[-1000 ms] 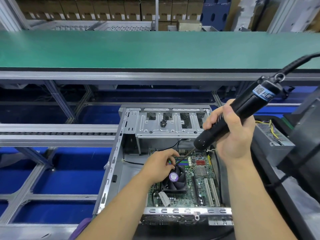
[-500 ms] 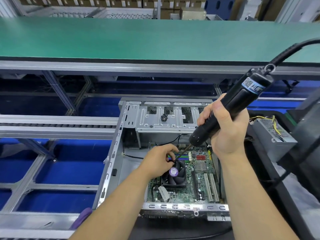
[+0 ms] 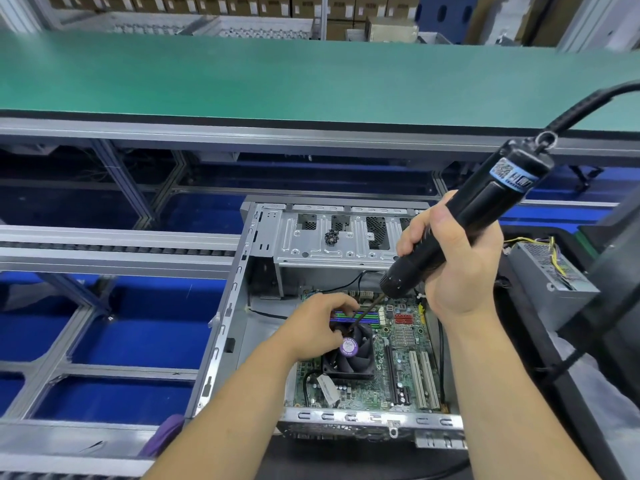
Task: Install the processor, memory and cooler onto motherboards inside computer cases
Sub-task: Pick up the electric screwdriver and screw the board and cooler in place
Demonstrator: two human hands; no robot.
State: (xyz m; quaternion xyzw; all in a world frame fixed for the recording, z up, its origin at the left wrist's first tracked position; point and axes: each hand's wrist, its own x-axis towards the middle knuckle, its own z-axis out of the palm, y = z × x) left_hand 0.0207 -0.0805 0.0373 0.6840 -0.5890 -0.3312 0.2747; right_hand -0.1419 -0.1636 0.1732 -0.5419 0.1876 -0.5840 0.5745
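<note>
An open grey computer case (image 3: 221, 327) lies in front of me with a green motherboard (image 3: 388, 375) inside. On the board sits a black cooler fan (image 3: 353, 362) with a purple hub sticker. My left hand (image 3: 318, 327) rests at the cooler's far left corner, fingers curled around the screwdriver's bit where it meets the cooler. My right hand (image 3: 453, 265) grips a black electric screwdriver (image 3: 485, 206), tilted, with its bit pointing down-left to that corner. Memory sticks (image 3: 349, 315) in blue and green slots lie just behind the cooler.
A drive cage (image 3: 325, 237) with a dark clump of screws on it spans the case's far end. A grey power supply (image 3: 550, 282) with yellow wires sits at the right. A green conveyor belt (image 3: 277, 77) runs across behind. Blue floor shows through the frame at left.
The view has drifted slightly; both hands and the screwdriver stay at the cooler's far left corner with no clear shift relative to the case.
</note>
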